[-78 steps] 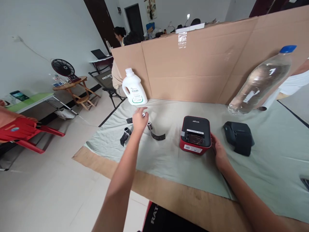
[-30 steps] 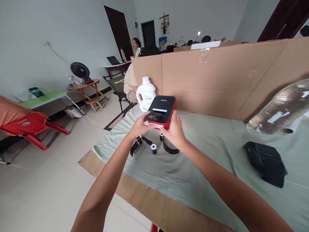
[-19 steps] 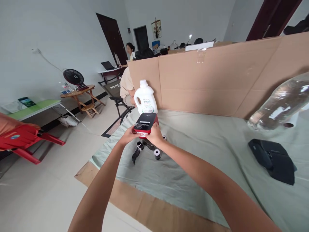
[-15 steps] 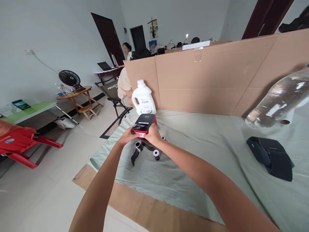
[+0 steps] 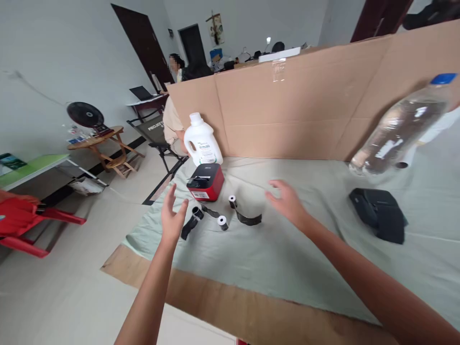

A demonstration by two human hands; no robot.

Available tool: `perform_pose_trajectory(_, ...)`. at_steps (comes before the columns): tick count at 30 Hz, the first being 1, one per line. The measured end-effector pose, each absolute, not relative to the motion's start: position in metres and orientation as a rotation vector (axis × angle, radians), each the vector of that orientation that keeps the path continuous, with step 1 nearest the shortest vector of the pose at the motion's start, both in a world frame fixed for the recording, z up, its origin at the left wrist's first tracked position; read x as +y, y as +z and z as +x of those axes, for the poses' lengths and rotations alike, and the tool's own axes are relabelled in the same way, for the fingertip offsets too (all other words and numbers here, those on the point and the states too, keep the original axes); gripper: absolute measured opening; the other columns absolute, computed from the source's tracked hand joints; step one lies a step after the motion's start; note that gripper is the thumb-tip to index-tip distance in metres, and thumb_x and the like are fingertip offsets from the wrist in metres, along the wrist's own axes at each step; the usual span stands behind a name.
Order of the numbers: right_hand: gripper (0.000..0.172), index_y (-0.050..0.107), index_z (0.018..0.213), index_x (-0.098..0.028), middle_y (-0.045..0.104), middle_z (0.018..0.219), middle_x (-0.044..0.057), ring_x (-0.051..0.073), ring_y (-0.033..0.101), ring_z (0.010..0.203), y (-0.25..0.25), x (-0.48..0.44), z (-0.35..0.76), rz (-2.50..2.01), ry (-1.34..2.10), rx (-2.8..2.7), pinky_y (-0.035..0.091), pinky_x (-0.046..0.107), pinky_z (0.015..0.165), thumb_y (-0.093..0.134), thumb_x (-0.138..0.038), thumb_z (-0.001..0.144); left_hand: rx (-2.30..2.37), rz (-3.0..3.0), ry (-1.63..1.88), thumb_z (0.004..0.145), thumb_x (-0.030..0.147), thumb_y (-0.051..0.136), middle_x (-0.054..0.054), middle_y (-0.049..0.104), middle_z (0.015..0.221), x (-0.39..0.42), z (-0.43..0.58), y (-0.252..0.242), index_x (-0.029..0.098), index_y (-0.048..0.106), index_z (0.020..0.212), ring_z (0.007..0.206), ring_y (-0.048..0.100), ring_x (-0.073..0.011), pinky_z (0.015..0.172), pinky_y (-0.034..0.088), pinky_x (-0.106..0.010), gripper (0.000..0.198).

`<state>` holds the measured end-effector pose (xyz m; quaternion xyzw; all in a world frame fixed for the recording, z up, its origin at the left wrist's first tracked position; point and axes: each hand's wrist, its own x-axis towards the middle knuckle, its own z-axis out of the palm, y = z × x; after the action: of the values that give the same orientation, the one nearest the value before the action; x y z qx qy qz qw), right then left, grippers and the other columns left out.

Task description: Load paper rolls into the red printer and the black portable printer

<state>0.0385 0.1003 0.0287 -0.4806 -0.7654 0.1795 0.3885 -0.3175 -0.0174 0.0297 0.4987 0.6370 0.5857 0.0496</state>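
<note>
At eleven o'clock our left hand hangs spread; near twelve stands the red-and-black box. Loose rolls at twelve could trundle off if we brush them. Our right hand, also spread, hangs at one. We read "PROJEE" on the chair; box and jug labels blur.

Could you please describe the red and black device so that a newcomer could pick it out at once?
Find the cardboard panel behind the pale green cloth, then the white jug near the panel's left end. The red and black device sits in front of that jug. Its red sides set it apart from the dark device farther right.
</note>
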Motion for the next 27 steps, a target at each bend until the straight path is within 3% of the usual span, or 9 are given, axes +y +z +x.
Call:
perform_pose_trajectory(3, 0.053, 0.061, 0.131, -0.015, 0.065, 0.129, 0.021, 0.039, 0.054, 0.129, 0.015, 0.078, 0.164, -1.559, -0.036, -1.772, 0.039, 0.056, 0.110, 0.060, -0.044, 0.087, 1.759, 1.729, 1.895, 0.098, 0.034, 0.064, -0.010, 0.063, 0.143, -0.047, -0.241, 0.035, 0.026, 0.060, 0.136, 0.139, 0.056, -0.0260, 0.120, 0.043, -0.046, 0.040)
perform_pose_trajectory(5, 0.075, 0.052, 0.142, -0.008, 0.056, 0.136, 0.031, 0.047, 0.048, 0.133, 0.012, 0.070, 0.230, -1.939, -0.210, -1.558, 0.038, 0.061, 0.107, 0.069, -0.052, 0.083, 1.578, 1.902, 1.790, 0.099, 0.027, 0.061, -0.009, 0.067, 0.136, -0.055, -0.184, 0.036, 0.025, 0.063, 0.129, 0.136, 0.059, -0.0249, 0.118, 0.045, -0.046, 0.030)
perform_pose_trajectory(8, 0.102, 0.037, 0.152, -0.004, 0.055, 0.135, 0.036, 0.050, 0.053, 0.127, 0.014, 0.074, 0.285, -2.312, 0.010, -1.460, 0.044, 0.057, 0.098, 0.075, -0.060, 0.076, 1.328, 2.134, 1.623, 0.099, 0.018, 0.055, -0.007, 0.072, 0.128, -0.049, -0.106, 0.029, 0.026, 0.064, 0.123, 0.131, 0.063, -0.0229, 0.112, 0.050, -0.043, 0.026)
perform_pose_trajectory(11, 0.102, 0.037, 0.151, -0.005, 0.061, 0.128, 0.030, 0.045, 0.061, 0.118, 0.020, 0.081, 0.293, -2.354, 0.265, -1.516, 0.050, 0.049, 0.091, 0.075, -0.060, 0.074, 1.224, 2.196, 1.511, 0.098, 0.016, 0.054, -0.005, 0.075, 0.122, -0.029, -0.051, 0.016, 0.027, 0.066, 0.121, 0.124, 0.067, -0.0218, 0.108, 0.053, -0.042, 0.028)
perform_pose_trajectory(15, 0.085, 0.050, 0.137, -0.007, 0.065, 0.115, 0.025, 0.040, 0.066, 0.107, 0.027, 0.064, 0.250, -2.199, 0.198, -1.556, 0.052, 0.046, 0.086, 0.072, -0.058, 0.074, 1.366, 2.042, 1.245, 0.097, 0.024, 0.055, -0.006, 0.073, 0.128, -0.002, -0.012, -0.002, 0.026, 0.067, 0.126, 0.124, 0.066, -0.0234, 0.111, 0.052, -0.043, 0.031)
perform_pose_trajectory(20, 0.084, 0.052, 0.138, -0.007, 0.067, 0.106, 0.022, 0.038, 0.066, 0.099, 0.021, 0.017, 0.165, -1.889, 0.098, -1.694, 0.051, 0.046, 0.085, 0.071, -0.059, 0.075, 1.457, 1.900, 0.959, 0.108, 0.037, 0.031, -0.009, 0.054, 0.156, 0.010, -0.003, -0.019, 0.019, 0.051, 0.152, 0.148, 0.048, -0.0224, 0.129, 0.032, -0.044, 0.052)
perform_pose_trajectory(23, 0.091, 0.049, 0.143, -0.003, 0.066, 0.107, 0.024, 0.040, 0.063, 0.101, 0.007, -0.001, 0.134, -1.824, 0.031, -1.713, 0.050, 0.050, 0.088, 0.070, -0.062, 0.077, 1.474, 1.915, 0.886, 0.108, 0.035, 0.022, -0.010, 0.047, 0.160, 0.007, -0.010, -0.024, 0.017, 0.049, 0.154, 0.154, 0.039, -0.0217, 0.134, 0.016, -0.049, 0.056)
perform_pose_trajectory(27, 0.095, 0.043, 0.148, 0.004, 0.063, 0.113, 0.030, 0.044, 0.060, 0.108, -0.011, -0.011, 0.127, -1.825, 0.024, -1.678, 0.048, 0.054, 0.092, 0.067, -0.060, 0.082, 1.464, 1.967, 0.789, 0.108, 0.036, 0.020, -0.010, 0.051, 0.157, 0.004, -0.017, -0.028, 0.017, 0.054, 0.150, 0.156, 0.035, -0.0237, 0.133, 0.005, -0.057, 0.057)
